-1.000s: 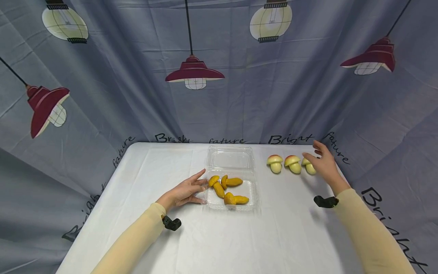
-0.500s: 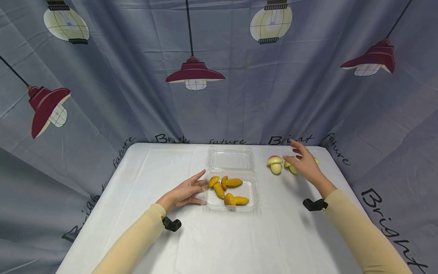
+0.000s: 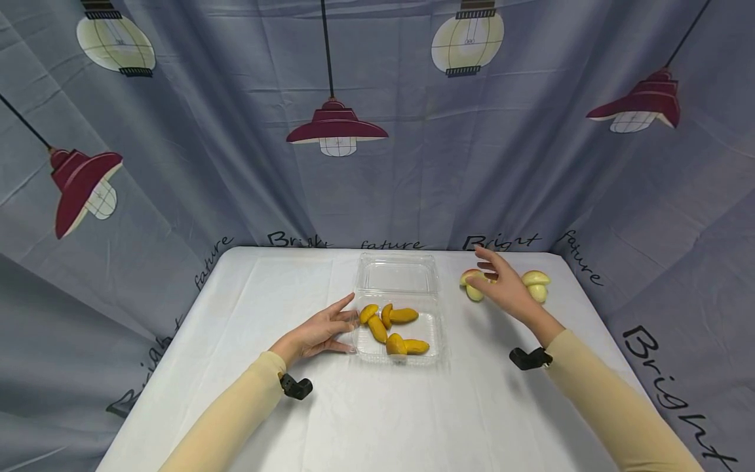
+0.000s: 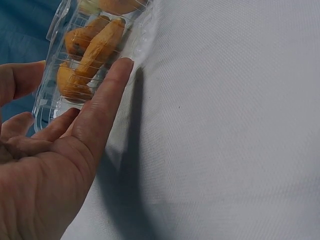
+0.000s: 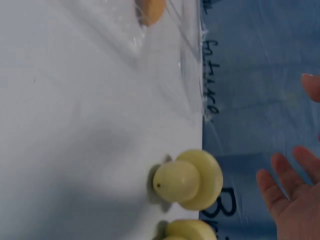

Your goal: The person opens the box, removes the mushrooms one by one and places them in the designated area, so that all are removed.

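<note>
A clear plastic clamshell box (image 3: 438,334) lies open on the table and holds three mustard-yellow toy mushrooms (image 3: 401,315). At its left wall my left hand (image 3: 321,331) touches the side with extended fingers; the left wrist view has the yellow mushrooms (image 4: 100,47) behind the clear plastic. My right hand (image 3: 506,288) hovers, fingers spread and holding nothing, over a row of pale green mushrooms with red-tinged caps. The leftmost pale mushroom (image 3: 474,292) is partly covered by its thumb, the middle one is mostly hidden, and the right one (image 3: 535,286) shows fully. Fingertips are apart from the pale mushroom (image 5: 187,180) in the right wrist view.
The box's raised lid (image 3: 397,272) leans back behind the tray. A white cloth (image 3: 377,419) covers the table, whose far edge meets a grey-blue curtain (image 3: 377,190) printed with lamps and lettering. Black cameras (image 3: 531,358) sit on both wrists.
My right hand has moved left along the row, from the rightmost pale mushroom to above the leftmost one, uncovering the right one. The left hand stays at the box.
</note>
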A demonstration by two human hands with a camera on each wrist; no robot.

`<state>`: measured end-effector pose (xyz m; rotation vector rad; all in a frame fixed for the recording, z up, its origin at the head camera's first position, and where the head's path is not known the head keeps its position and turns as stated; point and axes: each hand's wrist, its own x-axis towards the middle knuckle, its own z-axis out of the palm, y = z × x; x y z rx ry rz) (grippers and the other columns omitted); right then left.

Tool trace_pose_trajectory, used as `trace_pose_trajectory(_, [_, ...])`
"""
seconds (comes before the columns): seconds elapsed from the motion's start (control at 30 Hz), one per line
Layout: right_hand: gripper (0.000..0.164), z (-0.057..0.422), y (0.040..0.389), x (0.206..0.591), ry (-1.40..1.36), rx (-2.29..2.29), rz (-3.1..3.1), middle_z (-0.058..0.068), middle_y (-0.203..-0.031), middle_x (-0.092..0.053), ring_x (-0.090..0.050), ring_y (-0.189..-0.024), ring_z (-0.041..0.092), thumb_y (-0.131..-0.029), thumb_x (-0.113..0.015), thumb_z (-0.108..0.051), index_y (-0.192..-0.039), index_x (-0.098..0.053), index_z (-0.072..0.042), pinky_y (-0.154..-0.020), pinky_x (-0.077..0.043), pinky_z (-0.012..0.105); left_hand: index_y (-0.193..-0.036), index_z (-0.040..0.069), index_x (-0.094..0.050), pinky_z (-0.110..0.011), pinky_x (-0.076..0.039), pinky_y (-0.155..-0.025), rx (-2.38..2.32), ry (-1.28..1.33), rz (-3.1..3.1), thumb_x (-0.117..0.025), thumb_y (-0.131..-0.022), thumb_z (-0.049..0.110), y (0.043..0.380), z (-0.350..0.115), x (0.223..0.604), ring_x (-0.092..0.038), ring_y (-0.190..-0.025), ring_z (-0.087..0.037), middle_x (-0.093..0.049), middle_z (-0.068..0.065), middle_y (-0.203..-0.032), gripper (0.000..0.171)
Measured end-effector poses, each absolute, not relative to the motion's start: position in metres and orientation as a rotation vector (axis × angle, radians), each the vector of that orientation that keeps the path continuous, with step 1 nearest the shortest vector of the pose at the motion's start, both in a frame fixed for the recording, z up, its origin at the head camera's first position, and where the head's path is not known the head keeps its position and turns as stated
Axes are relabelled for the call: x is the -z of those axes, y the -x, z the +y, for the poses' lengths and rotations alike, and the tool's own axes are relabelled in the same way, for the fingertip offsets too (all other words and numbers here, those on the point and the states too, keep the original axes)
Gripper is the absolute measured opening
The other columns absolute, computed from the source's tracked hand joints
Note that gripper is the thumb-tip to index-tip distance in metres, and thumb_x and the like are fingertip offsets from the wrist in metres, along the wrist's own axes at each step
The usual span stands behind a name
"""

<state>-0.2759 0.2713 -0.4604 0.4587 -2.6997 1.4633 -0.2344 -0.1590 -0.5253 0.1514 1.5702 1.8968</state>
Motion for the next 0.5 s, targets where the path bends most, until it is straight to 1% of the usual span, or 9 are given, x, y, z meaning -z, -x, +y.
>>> trace_pose_trajectory(0.13, [0.079, 0.261, 0.274, 0.461, -0.478, -1.487, -2.75, 0.013, -0.161, -0.036, -0.042, -0.14, 0.038, -0.098, -0.071, -0.033, -0.163, -0.028, -0.019, -0.114, -0.039, 0.057, -0.166, 0.032, -0.009, -0.051, -0.06, -0.09, -1.898, -0.152, 1.568, -0.053, -0.102, -0.003, 0.235, -0.159, 0.526, -0.025, -0.149, -0.045, -0.006, -0.02, -0.17, 0.085])
trace_pose_trajectory(0.23, [0.079, 0.253, 0.271, 0.462, -0.518, -1.486, -2.779, 0.012, -0.159, -0.039, -0.045, -0.138, 0.036, -0.097, -0.072, -0.036, -0.162, -0.03, -0.023, -0.113, -0.041, 0.057, -0.167, 0.032, -0.009, -0.051, -0.06, -0.09, -1.897, -0.155, 1.569, -0.053, -0.102, -0.003, 0.235, -0.159, 0.526, -0.025, -0.149, -0.045, -0.006, -0.02, -0.17, 0.085])
trace_pose_trajectory(0.37, [0.078, 0.241, 0.265, 0.461, -0.626, -1.488, -2.79, 0.012, -0.158, -0.04, -0.046, -0.137, 0.036, -0.096, -0.074, -0.034, -0.161, -0.032, -0.024, -0.113, -0.04, 0.058, -0.167, 0.031, -0.008, -0.051, -0.06, -0.091, -1.894, -0.16, 1.573, -0.053, -0.102, -0.003, 0.235, -0.159, 0.525, -0.025, -0.149, -0.045, -0.006, -0.02, -0.17, 0.085])
trace_pose_trajectory(0.5, [0.077, 0.23, 0.26, 0.46, -0.734, -1.454, -2.812, 0.009, -0.158, -0.04, -0.047, -0.136, 0.034, -0.095, -0.075, -0.034, -0.161, -0.034, -0.026, -0.114, -0.039, 0.056, -0.167, 0.031, -0.008, -0.051, -0.059, -0.091, -1.895, -0.162, 1.574, -0.052, -0.103, -0.003, 0.235, -0.159, 0.525, -0.024, -0.149, -0.046, -0.006, -0.02, -0.17, 0.085])
